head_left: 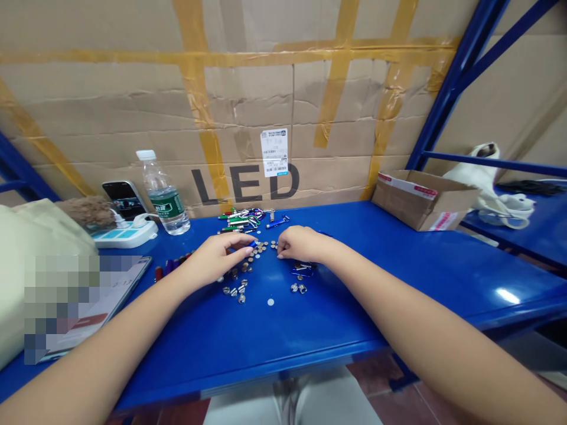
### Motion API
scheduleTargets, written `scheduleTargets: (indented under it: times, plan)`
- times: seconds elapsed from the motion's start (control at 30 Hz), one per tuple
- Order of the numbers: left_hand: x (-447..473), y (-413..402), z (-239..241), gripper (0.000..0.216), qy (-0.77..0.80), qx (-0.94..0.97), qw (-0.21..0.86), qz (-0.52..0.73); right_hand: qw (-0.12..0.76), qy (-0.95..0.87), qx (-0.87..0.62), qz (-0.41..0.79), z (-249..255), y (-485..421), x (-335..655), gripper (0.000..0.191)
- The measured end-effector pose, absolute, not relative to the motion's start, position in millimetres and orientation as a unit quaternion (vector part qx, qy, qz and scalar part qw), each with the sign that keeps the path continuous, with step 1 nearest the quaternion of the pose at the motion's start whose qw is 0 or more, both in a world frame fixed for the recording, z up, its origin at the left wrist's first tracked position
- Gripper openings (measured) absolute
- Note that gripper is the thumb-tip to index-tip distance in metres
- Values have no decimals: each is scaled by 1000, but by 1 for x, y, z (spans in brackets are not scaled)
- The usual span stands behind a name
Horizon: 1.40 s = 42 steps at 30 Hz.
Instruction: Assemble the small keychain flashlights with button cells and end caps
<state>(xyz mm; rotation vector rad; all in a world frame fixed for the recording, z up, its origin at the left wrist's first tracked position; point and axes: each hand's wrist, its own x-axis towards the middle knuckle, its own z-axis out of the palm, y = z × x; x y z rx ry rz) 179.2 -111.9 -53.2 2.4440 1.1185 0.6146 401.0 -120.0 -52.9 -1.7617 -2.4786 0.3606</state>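
Near the middle of the blue table, my left hand (224, 252) pinches a small blue metal tube (253, 244) between thumb and fingers. My right hand (296, 243) is closed just across from it, its fingertips at the small round discs (261, 248), which look like button cells. Whatever those fingertips grip is hidden. Several silver metal caps (241, 290) lie in front of my left hand, and two more caps (298, 288) lie below my right. Behind both hands is a pile of green, blue and silver keychain flashlights (241, 221). A single pale disc (270, 302) sits apart, nearer the front edge.
Red and blue tubes (168, 267) lie partly behind my left forearm. At the left stand a water bottle (166, 198), a power strip (126, 234), a phone (124, 199) and a tablet-like device (128, 283). An open cardboard box (423, 200) sits at the back right.
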Motion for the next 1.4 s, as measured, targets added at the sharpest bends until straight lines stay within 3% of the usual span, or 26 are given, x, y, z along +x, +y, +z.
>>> scheduleTargets:
  times: [0.63, 1.13, 1.4]
  plan:
    - [179, -110, -58, 42, 394, 876, 202, 190, 96, -812, -554, 158, -50, -125, 412, 18]
    - [179, -108, -61, 44, 389, 883, 192, 180, 36, -818, -539, 198, -51, -123, 408, 13]
    - [182, -111, -59, 44, 374, 874, 245, 188, 226, -806, -459, 298, -46, -129, 408, 24]
